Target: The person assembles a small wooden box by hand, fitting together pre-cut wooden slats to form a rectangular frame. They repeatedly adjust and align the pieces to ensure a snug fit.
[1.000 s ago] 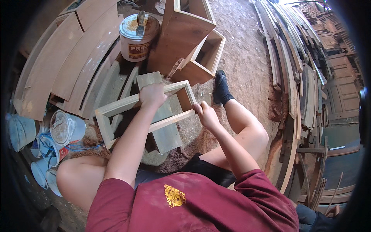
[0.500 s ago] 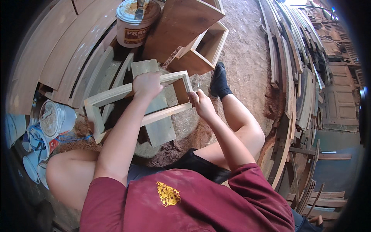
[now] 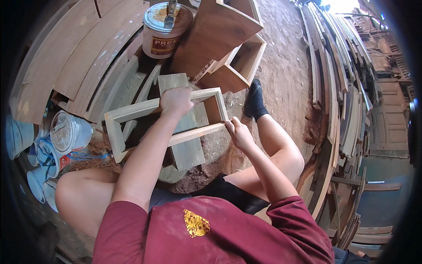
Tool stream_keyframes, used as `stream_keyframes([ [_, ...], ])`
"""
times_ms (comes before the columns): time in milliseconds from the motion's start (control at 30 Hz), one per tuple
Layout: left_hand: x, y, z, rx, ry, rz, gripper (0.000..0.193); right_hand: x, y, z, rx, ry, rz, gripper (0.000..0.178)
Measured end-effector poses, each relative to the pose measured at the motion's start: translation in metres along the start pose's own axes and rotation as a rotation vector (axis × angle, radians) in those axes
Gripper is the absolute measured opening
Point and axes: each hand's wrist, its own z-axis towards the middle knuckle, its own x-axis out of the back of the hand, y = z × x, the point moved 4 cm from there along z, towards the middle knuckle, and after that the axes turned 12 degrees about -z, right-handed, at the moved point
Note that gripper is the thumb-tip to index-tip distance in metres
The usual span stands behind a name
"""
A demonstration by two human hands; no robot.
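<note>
Pale-wood rectangular frame runs left-to-right (lengthwise); I see left hand gripping its far rail, right hand pinching the near-right corner.

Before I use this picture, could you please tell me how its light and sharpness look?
Head view: glare whites out a patch at top right, beyond the stacked boards; head view: planks at left curve with the lens; head view: the wooden frame and left hand look reasonably sharp.

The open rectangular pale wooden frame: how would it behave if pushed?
The frame is probably stiff, its sides meeting at closed corners. Its open middle suggests it's light for its size; straight sides make rolling unlikely.
</note>
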Motion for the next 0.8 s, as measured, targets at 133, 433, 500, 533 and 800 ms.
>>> stream_keyframes([
  [133,-0.004,-0.003,0.001,-0.01,0.017,-0.029,0.04,0.004,-0.011,0.018,-0.065,-0.015,0.07,0.04],
  [433,-0.005,0.0,0.001,-0.036,0.043,-0.036,0.037,0.001,-0.006,0.011,-0.04,-0.036,-0.054,0.041],
  [500,-0.004,-0.001,0.001,-0.049,0.047,-0.048,0.037,-0.002,-0.005,0.016,-0.044,-0.016,0.008,0.041],
  [533,-0.004,-0.002,0.0,-0.038,0.034,-0.054,0.037,-0.003,-0.008,0.014,-0.034,-0.007,0.021,0.041],
  [800,-0.007,0.001,0.003,-0.051,0.011,-0.027,0.037,-0.002,-0.003,0.012,-0.023,-0.051,-0.069,0.044],
])
